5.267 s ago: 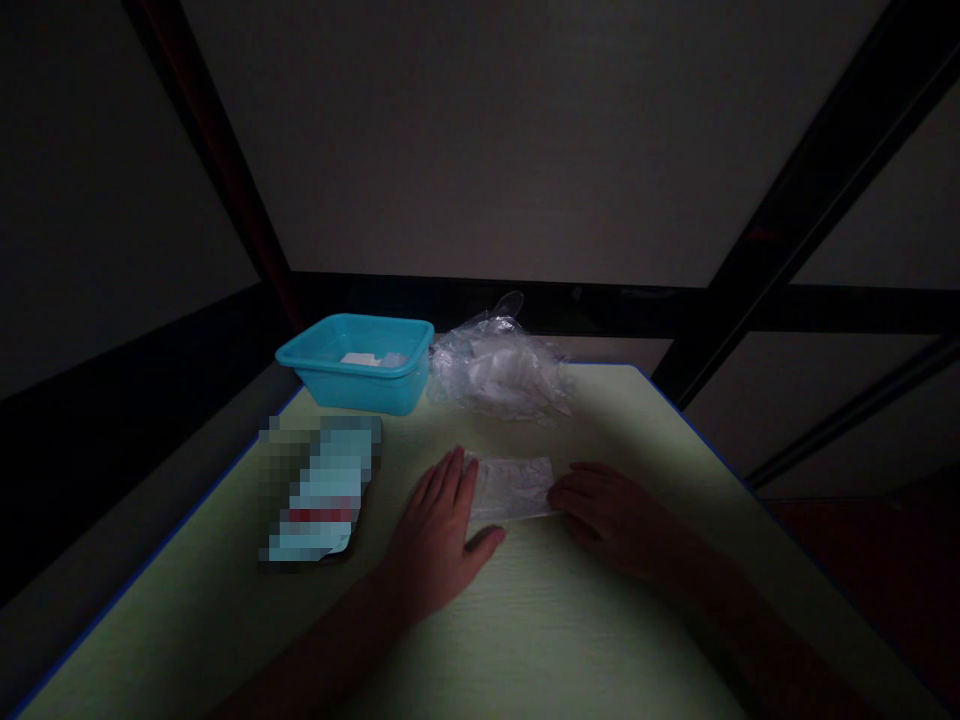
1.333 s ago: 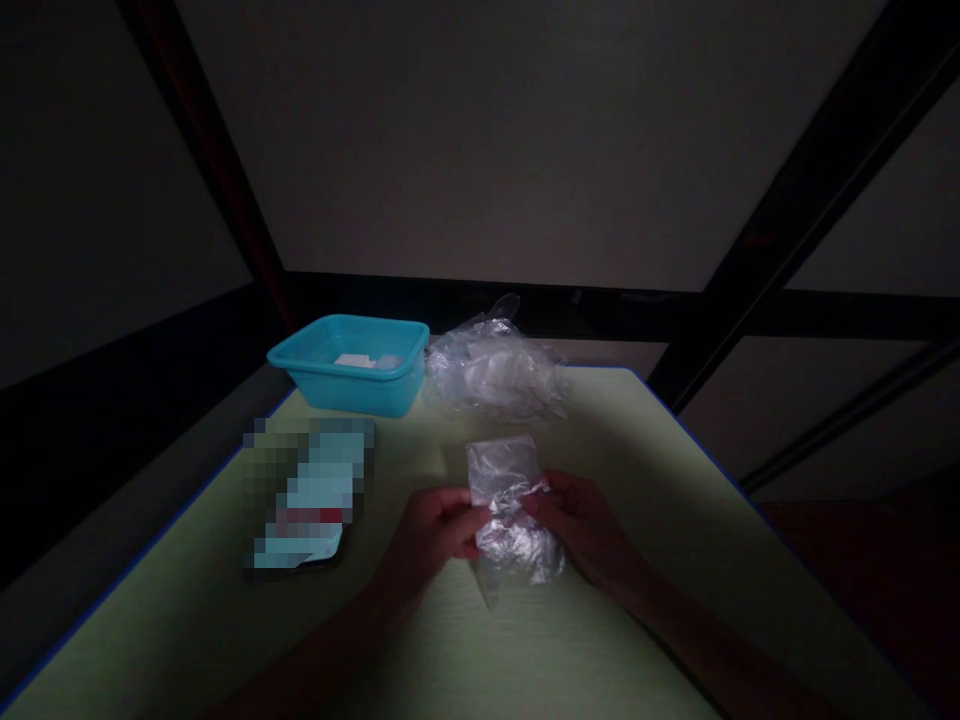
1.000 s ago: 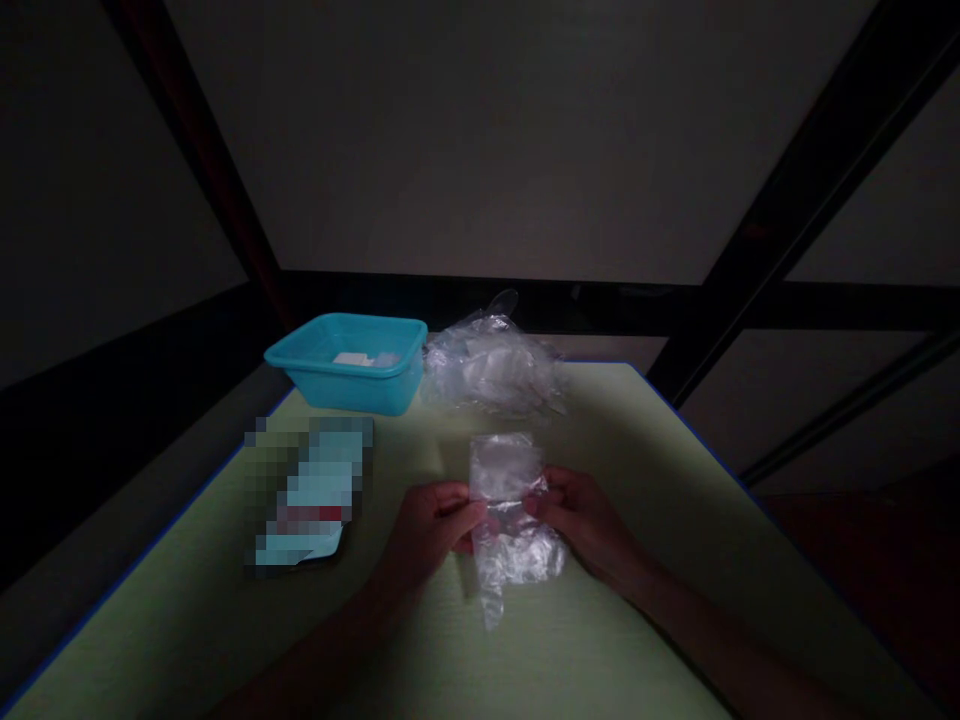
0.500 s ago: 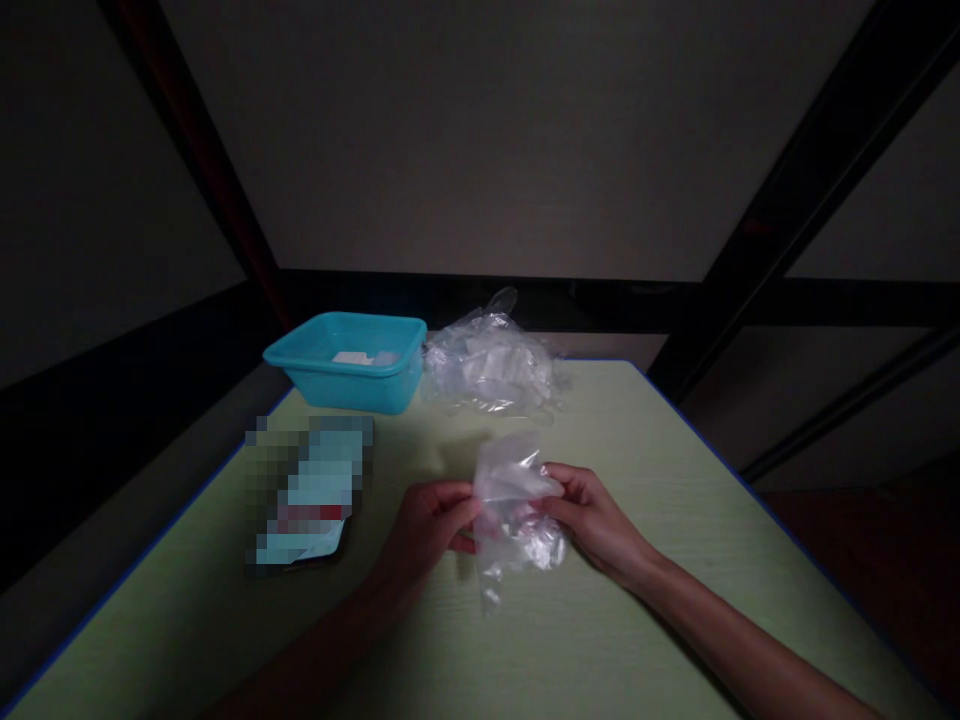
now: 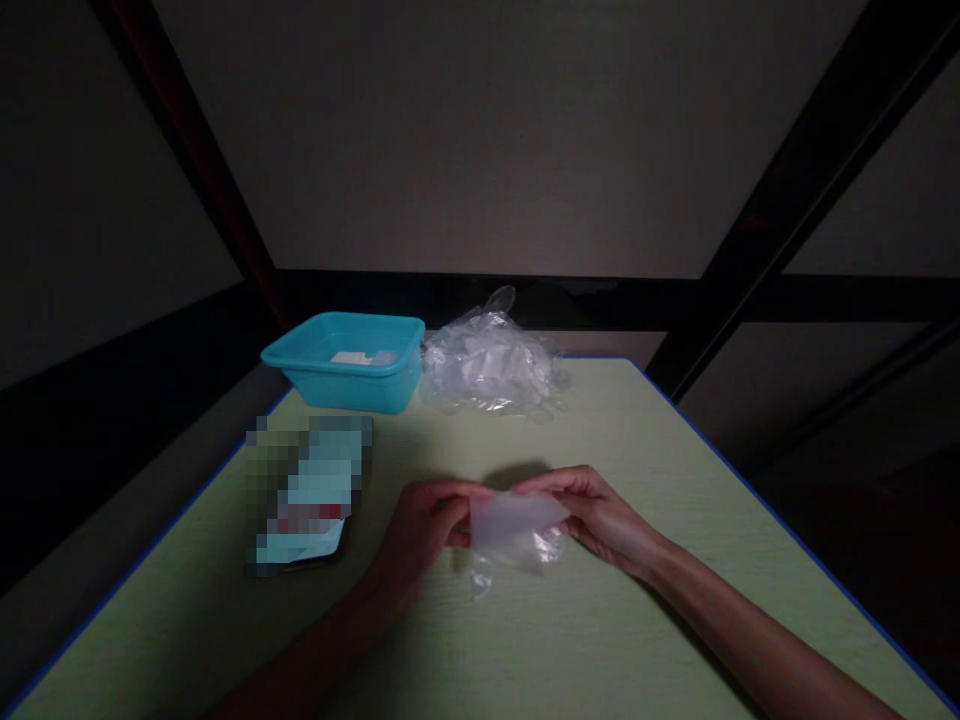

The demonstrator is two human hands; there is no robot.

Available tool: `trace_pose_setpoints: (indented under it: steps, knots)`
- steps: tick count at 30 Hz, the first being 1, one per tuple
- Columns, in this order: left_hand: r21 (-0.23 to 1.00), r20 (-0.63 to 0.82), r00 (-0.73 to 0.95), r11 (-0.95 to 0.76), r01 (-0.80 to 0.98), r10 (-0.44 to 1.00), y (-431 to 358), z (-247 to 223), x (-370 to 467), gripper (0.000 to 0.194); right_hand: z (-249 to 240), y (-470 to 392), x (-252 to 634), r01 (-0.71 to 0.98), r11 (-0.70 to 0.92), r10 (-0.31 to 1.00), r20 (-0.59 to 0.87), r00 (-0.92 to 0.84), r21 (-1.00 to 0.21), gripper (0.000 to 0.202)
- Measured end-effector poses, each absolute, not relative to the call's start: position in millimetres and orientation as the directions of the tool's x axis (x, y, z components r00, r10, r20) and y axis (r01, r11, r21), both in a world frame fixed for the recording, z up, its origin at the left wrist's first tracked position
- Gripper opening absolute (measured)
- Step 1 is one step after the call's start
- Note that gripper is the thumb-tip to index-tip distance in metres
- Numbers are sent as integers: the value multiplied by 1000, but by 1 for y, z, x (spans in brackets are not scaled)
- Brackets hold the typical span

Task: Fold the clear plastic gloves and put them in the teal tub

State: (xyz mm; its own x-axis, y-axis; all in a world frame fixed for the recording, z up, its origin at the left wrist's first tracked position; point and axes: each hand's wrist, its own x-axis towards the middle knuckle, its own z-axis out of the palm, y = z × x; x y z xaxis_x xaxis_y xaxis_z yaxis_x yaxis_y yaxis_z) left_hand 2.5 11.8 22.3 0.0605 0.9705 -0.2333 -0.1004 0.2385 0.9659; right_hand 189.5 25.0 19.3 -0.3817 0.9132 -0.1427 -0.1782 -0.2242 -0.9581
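Observation:
Between my two hands is a thin, clear plastic glove [image 5: 514,535], disposable by its look, with its upper part folded over. My left hand [image 5: 427,525] pinches its left side between thumb and fingers. At the right side, the fingers of my right hand [image 5: 600,510] are closed on the glove's upper edge. The lower end hangs loose and crinkled just above the table [image 5: 480,660]. Some fingertips are hidden behind the plastic.
A heap of similar crumpled clear plastic [image 5: 491,360] lies at the table's far edge. Left of it stands a turquoise basin [image 5: 352,385] with small whitish pieces inside. A phone-like object [image 5: 322,490], partly pixelated, lies on the left. Behind the table is a wall [image 5: 487,140].
The top part of the plastic glove, upright before, is now folded down toward me. My right hand has moved slightly, its fingers reaching left along the upper edge.

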Motion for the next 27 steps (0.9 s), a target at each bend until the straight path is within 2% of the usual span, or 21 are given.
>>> trace_pose_setpoints:
  steps: [3, 6, 11, 14, 17, 21, 24, 27]
  knots:
    - [965, -235, 58, 240, -107, 970, 11, 23, 3, 20, 18, 25, 189, -201, -297, 896, -200, -397, -934, 15]
    - [961, -237, 80, 246, -126, 968, 11, 21, 2, 23, 17, 25, 188, -174, -267, 913, -192, -360, -948, 11]
    - [933, -294, 62, 301, -196, 954, 13, 19, 2, 43, 15, 26, 190, -82, -92, 953, -64, -295, -992, 11]
    - [927, -326, 26, 325, -187, 945, 13, 23, 4, 43, 18, 26, 190, -10, 51, 957, 51, -287, -999, 15]
    - [943, -298, 8, 296, -151, 955, 11, 27, 6, 44, 22, 24, 190, -7, 127, 947, 124, -296, -992, 17]
    - [958, -253, 25, 254, -132, 967, 10, 27, 7, 49, 22, 25, 188, -43, 48, 963, 58, -262, -998, 15]
    - [967, -216, 22, 217, -131, 976, 9, 25, 6, 54, 20, 27, 187, -226, -102, 969, -46, -242, -969, 24]
    - [974, -188, 9, 188, -129, 982, 8, 23, 5, 58, 20, 26, 185, -352, -164, 963, -72, -260, -922, 36]
